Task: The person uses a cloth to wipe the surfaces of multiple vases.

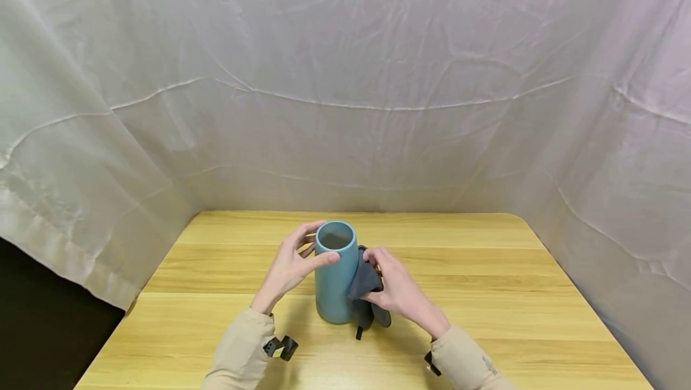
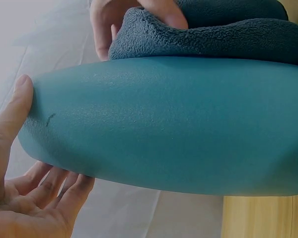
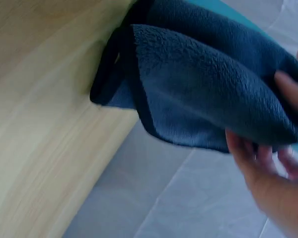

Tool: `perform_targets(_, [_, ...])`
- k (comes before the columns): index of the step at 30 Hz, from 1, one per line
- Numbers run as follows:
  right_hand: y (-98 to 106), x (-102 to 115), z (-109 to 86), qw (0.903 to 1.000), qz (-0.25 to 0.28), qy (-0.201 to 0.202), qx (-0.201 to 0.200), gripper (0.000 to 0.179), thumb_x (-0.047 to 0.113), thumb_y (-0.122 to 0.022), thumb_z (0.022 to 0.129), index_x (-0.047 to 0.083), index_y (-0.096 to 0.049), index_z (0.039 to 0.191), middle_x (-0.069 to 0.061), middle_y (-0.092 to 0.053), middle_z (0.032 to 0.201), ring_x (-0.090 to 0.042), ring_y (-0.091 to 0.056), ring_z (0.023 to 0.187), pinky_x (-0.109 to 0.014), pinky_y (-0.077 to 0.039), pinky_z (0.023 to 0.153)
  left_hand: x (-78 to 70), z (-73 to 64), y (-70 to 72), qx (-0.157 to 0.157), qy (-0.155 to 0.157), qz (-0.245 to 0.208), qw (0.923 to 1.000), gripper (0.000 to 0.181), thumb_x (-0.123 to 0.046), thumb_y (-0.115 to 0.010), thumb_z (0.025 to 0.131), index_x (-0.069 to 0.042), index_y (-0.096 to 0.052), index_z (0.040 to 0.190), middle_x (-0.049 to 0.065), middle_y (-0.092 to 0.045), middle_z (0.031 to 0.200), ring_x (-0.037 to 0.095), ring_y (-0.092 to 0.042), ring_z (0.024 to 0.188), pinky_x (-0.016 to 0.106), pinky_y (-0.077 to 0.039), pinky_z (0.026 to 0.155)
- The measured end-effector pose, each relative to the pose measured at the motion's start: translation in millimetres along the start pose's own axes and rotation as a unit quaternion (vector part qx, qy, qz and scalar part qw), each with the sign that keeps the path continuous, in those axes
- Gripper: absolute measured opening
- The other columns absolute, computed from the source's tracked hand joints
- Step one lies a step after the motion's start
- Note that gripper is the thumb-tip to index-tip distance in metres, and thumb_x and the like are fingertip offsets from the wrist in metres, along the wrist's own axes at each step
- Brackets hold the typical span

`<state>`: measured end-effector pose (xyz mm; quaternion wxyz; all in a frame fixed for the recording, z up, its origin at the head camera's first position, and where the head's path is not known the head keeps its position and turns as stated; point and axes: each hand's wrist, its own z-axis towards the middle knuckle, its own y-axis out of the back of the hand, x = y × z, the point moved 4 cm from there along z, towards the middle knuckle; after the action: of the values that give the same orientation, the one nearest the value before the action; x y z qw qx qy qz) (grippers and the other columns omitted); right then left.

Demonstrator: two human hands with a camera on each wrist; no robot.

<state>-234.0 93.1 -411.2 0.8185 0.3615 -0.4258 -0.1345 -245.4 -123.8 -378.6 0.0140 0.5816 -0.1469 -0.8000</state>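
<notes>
A tall blue vase [image 1: 336, 282] stands upright on the wooden table, its round mouth facing up. My left hand [image 1: 293, 263] grips it near the rim, thumb at the front and fingers round the far side. In the left wrist view a small dark mark shows on the vase [image 2: 154, 124] near the thumb. My right hand [image 1: 396, 282] holds a dark grey-blue cloth [image 1: 364, 279] against the vase's right side. Fluffy pile and a dark edging show on the cloth [image 3: 198, 89] in the right wrist view, where its lower part hangs in folds.
The table [image 1: 486, 282] has a light wood-grain top. Pale fabric [image 1: 356, 90] hangs behind it and along both sides. A black area [image 1: 43, 318] lies beyond the left table edge. Both sleeves are beige, with small dark devices at the wrists.
</notes>
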Motion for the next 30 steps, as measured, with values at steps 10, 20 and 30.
perform_targets(10, [13,-43,-10.2,0.9561,0.268,-0.054,0.106,0.039,0.015,-0.065,0.098,0.007,-0.059,0.135,-0.017,-0.057,0.14,-0.008,-0.054,0.126,-0.028,-0.05,0.104,0.8,-0.2,1.1,-0.003,0.005,-0.001,1.0,0.064,-0.019,-0.084,0.083,-0.014,-0.056,0.14,0.012,-0.06,0.137,0.033,-0.058,0.124,0.056,-0.043,0.116])
perform_targets(20, [2,-41,0.2,0.983,0.125,-0.09,0.1,0.055,0.022,-0.089,0.077,0.0,-0.057,0.116,-0.012,-0.064,0.107,-0.016,-0.059,0.098,-0.026,-0.061,0.082,1.3,0.7,0.2,0.0,0.003,-0.003,1.0,0.064,-0.019,-0.084,0.083,-0.014,-0.056,0.14,0.011,-0.06,0.137,0.031,-0.059,0.123,0.054,-0.044,0.116])
perform_targets(30, [-8,-35,7.4,0.9977,0.018,-0.048,0.045,0.053,0.032,-0.093,0.071,0.011,-0.058,0.105,0.002,-0.064,0.089,-0.007,-0.058,0.08,-0.022,-0.051,0.068,1.1,1.2,-0.1,0.003,-0.001,-0.007,1.0,0.063,-0.019,-0.083,0.083,-0.014,-0.056,0.14,0.013,-0.059,0.137,0.033,-0.058,0.124,0.056,-0.043,0.116])
